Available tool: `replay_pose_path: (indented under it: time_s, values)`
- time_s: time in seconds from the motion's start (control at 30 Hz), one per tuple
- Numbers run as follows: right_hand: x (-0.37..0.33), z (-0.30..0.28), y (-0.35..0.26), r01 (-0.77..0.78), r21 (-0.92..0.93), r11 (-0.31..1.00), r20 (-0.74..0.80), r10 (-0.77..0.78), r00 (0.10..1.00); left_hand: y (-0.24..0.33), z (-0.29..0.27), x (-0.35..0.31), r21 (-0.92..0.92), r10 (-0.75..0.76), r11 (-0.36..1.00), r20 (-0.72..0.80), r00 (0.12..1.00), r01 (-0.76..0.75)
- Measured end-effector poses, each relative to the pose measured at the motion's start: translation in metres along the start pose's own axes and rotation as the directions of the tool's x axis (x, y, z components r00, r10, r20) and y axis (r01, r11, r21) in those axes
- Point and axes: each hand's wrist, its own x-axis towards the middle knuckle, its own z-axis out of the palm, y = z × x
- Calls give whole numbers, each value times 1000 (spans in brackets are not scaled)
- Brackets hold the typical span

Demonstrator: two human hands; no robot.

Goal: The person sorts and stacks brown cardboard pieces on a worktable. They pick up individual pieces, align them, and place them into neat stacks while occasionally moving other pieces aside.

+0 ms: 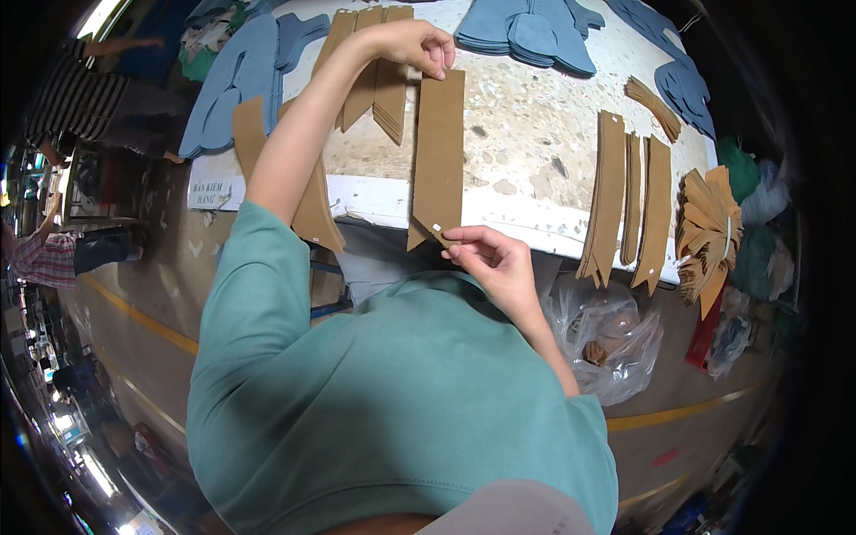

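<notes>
A long brown leather-like strip lies in front of me, reaching over the near edge of the table. Its lower end is cut to a slanting point and carries a small white tag. My left hand stretches across to the far end of the strip, fingers curled and pinching at its top edge. At the pointed end, my right hand pinches the tip between thumb and fingers. Another pointed brown piece shows beneath the strip at its lower left. More brown strips lie in a stack just left of my left hand.
Curved brown pieces hang over the edge at left. Piles of blue cut pieces line the table's far side. Brown strip stacks and a tied brown bundle are at right. A clear plastic bag hangs below the table.
</notes>
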Motion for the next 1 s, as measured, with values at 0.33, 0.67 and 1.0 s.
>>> replay_pose_path:
  time_s: [0.33,0.67,1.0]
  values:
    - [2,7,5,-24,-107,994,-18,22,1000,3,13,3,92,-64,993,-36,997,67]
    - [49,-18,-19,265,-154,952,-118,-284,952,58,72,-101,-320,-174,947,-562,809,-19]
    - [76,5,-11,212,-92,973,-159,-225,961,106,188,-163,-817,-424,556,-437,793,-153]
